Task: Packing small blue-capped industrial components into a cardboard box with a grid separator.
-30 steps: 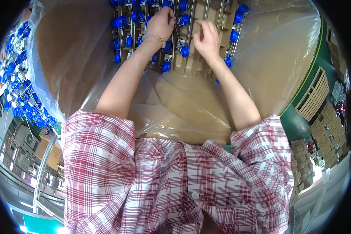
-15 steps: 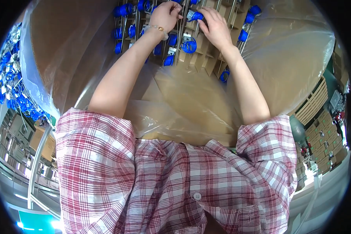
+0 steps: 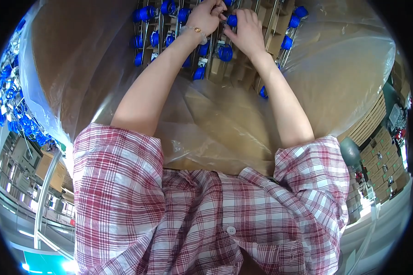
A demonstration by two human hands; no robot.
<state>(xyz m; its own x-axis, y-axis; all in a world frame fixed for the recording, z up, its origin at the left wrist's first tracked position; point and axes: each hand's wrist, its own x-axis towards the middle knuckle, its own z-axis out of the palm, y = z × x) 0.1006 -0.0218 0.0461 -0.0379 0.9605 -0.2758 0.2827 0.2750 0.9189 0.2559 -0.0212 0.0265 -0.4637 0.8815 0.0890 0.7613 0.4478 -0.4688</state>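
Up at twelve o'clock, the fingers of both hands meet over one small blue part, pinching at it from either side. The left hand curls its fingertips in from the nine o'clock side, a thin bracelet at the wrist; the right hand lies flatter, its fingers bent down onto the same part from three o'clock. Whether the piece is fully gripped or only being steadied and pressed cannot be told, since the fingertips hide the contact.

That part sits among rows of like blue round parts on thin metal rods, slotted into a cardboard divider grid deep inside a large carton. The grid seems to keep each piece upright and apart from its neighbours, which would explain why both hands work one cell together. Another blue part lies just at six o'clock of the right hand.

A clear plastic liner drapes over the carton walls and bunches at six o'clock, toward the person's plaid shirt. At nine o'clock, well apart, more blue parts hang outside the carton.
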